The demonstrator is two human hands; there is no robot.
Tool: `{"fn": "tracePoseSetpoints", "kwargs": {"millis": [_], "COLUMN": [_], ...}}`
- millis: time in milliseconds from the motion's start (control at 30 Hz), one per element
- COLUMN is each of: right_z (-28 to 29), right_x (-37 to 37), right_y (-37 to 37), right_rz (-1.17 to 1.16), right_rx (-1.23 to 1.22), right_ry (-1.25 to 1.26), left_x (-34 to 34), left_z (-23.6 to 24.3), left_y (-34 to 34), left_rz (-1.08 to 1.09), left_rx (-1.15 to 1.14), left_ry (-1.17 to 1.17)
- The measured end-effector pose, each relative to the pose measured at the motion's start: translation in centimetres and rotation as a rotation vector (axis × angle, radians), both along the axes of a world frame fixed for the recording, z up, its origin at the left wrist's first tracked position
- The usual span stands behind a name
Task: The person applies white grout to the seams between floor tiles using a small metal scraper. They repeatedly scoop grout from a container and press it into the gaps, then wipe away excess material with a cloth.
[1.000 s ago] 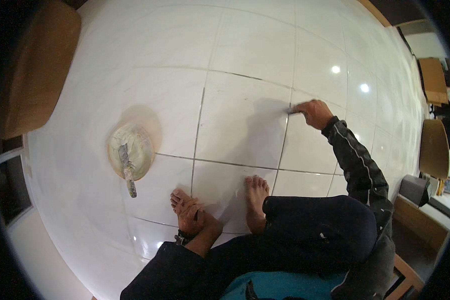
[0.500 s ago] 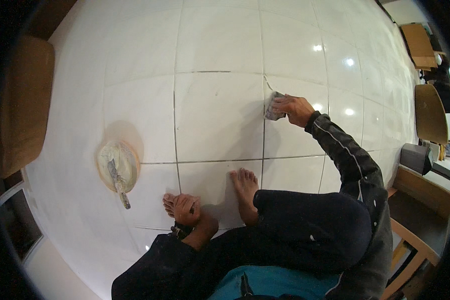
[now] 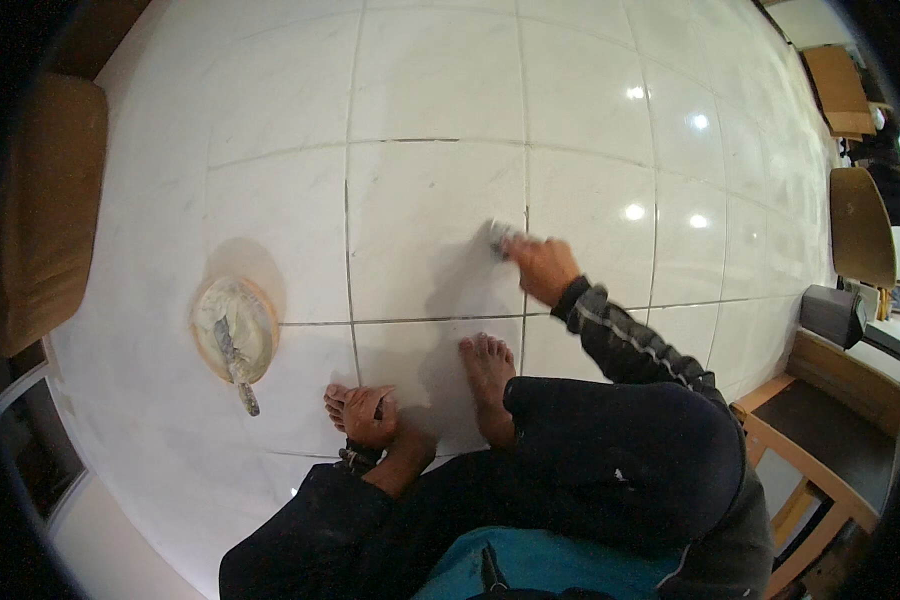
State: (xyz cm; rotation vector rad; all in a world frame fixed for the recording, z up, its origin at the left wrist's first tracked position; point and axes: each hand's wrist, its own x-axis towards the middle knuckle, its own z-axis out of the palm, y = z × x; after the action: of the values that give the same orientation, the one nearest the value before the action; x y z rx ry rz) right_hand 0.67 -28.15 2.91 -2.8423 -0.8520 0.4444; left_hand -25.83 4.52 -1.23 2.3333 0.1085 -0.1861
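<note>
My right hand (image 3: pixel 545 268) is closed on a small grey scraper (image 3: pixel 501 236) smeared with pale paste, blurred by motion. It is over a white floor tile, just left of a dark joint line (image 3: pixel 526 200). My left hand (image 3: pixel 370 415) lies over my left foot (image 3: pixel 338 400), its fingers loosely laid and holding no tool. To its left stands a round bowl (image 3: pixel 268 310) of whitish paste. A paste-caked putty knife (image 3: pixel 232 345) leans in it, its handle sticking out over the near rim.
White glossy tiles (image 3: pixel 430 80) spread ahead, with some joints dark and others pale. My right foot (image 3: pixel 488 365) stands near the middle. A brown chair or sofa (image 3: pixel 55 210) edges the left side. At right are a wooden chair (image 3: pixel 810 470), a grey box (image 3: pixel 832 315) and brown furniture (image 3: pixel 863 228).
My right hand has moved left and nearer with the scraper, off the joint it was at. A pale paste streak by the upper joint crossing no longer shows. My left hand stays on the foot.
</note>
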Motion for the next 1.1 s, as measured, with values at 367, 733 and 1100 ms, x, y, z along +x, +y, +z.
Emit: {"fn": "tracePoseSetpoints", "kwargs": {"millis": [367, 733, 1100], "right_z": [-1.3, 1.4, 3.4], "right_x": [4.2, 8.7, -4.7], "right_y": [-6.2, -7.7, 3.0], "right_rz": [0.203, -0.254, -0.092], "right_rx": [0.083, 0.070, -0.022], "right_ry": [-0.005, -0.130, 0.257], "left_x": [-0.1, 0.3, 0.1], "left_z": [0.1, -0.1, 0.2], "left_y": [-0.3, 0.0, 0.2], "left_rz": [0.006, 0.000, 0.014], "left_rx": [-0.006, -0.014, 0.003], "left_ry": [0.024, 0.065, 0.104]}}
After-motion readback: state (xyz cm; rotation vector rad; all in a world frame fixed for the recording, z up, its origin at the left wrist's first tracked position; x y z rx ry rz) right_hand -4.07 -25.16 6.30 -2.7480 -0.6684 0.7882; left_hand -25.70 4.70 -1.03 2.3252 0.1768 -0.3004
